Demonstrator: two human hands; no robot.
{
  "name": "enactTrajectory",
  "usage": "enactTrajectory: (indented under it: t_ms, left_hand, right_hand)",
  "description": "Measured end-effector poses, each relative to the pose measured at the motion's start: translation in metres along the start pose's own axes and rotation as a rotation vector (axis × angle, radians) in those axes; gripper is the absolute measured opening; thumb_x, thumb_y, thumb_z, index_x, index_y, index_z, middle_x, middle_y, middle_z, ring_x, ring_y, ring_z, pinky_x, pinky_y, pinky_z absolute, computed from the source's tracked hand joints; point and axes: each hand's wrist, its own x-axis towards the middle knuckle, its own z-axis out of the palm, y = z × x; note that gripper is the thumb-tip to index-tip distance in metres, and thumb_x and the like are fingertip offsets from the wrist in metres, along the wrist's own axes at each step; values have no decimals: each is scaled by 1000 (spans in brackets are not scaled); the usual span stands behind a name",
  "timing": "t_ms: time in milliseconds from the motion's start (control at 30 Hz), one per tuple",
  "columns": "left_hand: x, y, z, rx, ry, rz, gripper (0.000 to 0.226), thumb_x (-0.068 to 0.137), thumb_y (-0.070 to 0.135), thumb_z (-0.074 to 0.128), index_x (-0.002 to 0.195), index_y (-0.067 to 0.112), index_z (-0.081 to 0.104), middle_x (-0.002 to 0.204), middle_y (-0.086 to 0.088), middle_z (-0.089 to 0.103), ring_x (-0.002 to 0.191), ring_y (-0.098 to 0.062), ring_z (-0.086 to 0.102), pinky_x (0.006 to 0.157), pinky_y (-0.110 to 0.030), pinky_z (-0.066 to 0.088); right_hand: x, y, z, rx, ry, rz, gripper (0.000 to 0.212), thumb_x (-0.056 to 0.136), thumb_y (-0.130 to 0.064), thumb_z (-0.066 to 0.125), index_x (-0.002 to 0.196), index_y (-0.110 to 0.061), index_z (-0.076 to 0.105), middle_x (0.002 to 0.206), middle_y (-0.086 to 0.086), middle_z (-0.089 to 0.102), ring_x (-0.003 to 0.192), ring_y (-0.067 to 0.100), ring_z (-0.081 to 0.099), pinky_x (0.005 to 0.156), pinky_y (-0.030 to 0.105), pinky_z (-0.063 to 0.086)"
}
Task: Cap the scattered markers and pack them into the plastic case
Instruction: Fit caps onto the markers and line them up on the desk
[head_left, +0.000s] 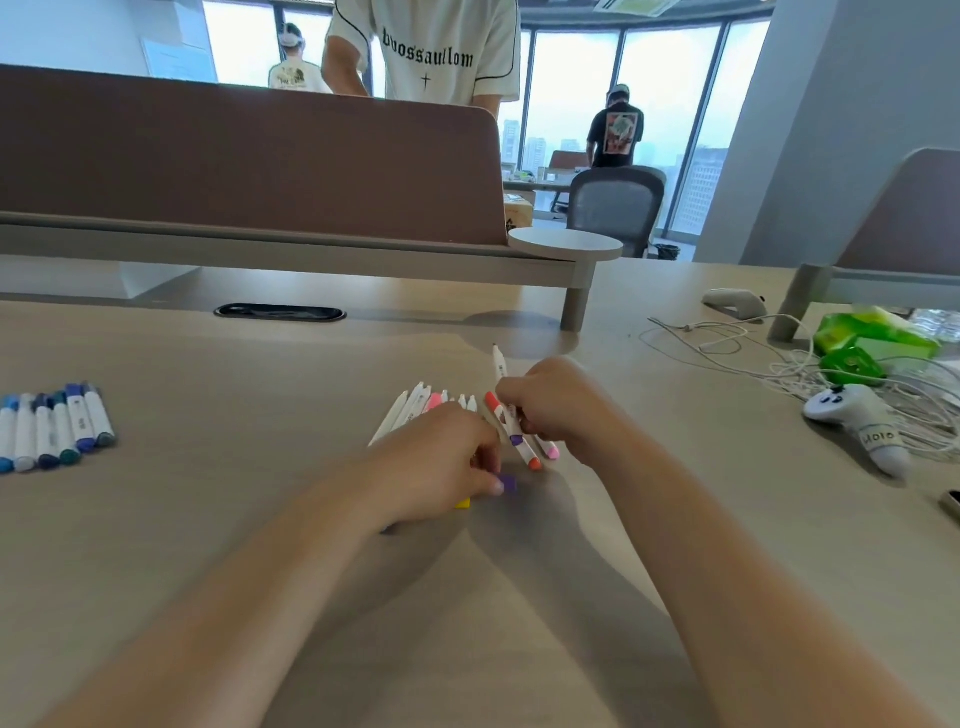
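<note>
The right hand (561, 410), at the centre of the frame, has its fingers curled round a white marker (497, 364). The marker's bare tip points toward the top of the frame, and a purple end shows just below the fingers. The left hand (447, 462), just beside it and lower left, is turned palm down with its fingers bent. Its fingertips pinch a small purple cap (509, 483) against the tabletop (260, 519). A yellow piece (462, 503) peeks out from under this hand; what it is cannot be told.

Between and behind the two hands lies a fan of white markers (413, 405), partly hidden by the left hand, one with a pink end. An orange marker (519, 444) lies slanted beside the right hand, and a pink-ended marker (549, 449) lies just right of it.

At the left edge of the frame, well apart from the hands, a row of blue markers (52, 431) lies side by side, capped.

At the right of the frame are a white controller (852, 415), tangled white cables (727, 353) and a green packet (872, 332). A brown divider (249, 156) spans the upper left, with people standing beyond it.
</note>
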Motion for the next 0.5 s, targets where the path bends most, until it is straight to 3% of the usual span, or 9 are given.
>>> enactTrajectory:
  t_ms: [67,167,267,367,500]
  left_hand:
    - [-2,-1,-6,-124,110,-91,8,90,31,67,82,30,64,77,13,63,73,-5,59,60,-20,42]
    - [-3,-11,-16,-385,308,-187,8,94,29,62,100,27,65,80,9,72,78,-3,65,70,-24,49]
    - [-2,-19,-19,-696,473,-288,13,94,22,62,102,29,69,78,7,75,58,7,61,59,-20,43]
    - [1,-27,-19,-935,617,-399,10,89,15,65,91,21,73,79,-1,76,51,-2,55,51,-20,40]
    - [3,-38,-21,-1042,691,-473,8,89,16,65,88,14,73,80,-5,76,54,-10,55,55,-26,41]
  right_hand:
    - [-3,-1,0,9,5,-29,24,84,-19,61,65,-6,54,60,5,46,54,15,45,49,26,38]
    - [-7,-2,1,132,-48,-74,17,84,-17,62,73,-4,62,65,9,56,56,18,50,51,30,44]
    - [-13,-4,5,204,-169,-113,14,85,-12,61,92,-2,66,67,11,59,50,14,46,49,27,38]
    - [-19,-10,11,223,-276,-127,21,87,-11,58,104,2,62,70,13,57,48,13,43,49,28,35]
    - [-27,-15,13,247,-456,-121,22,95,-13,55,109,3,60,73,12,61,44,9,51,44,21,37]
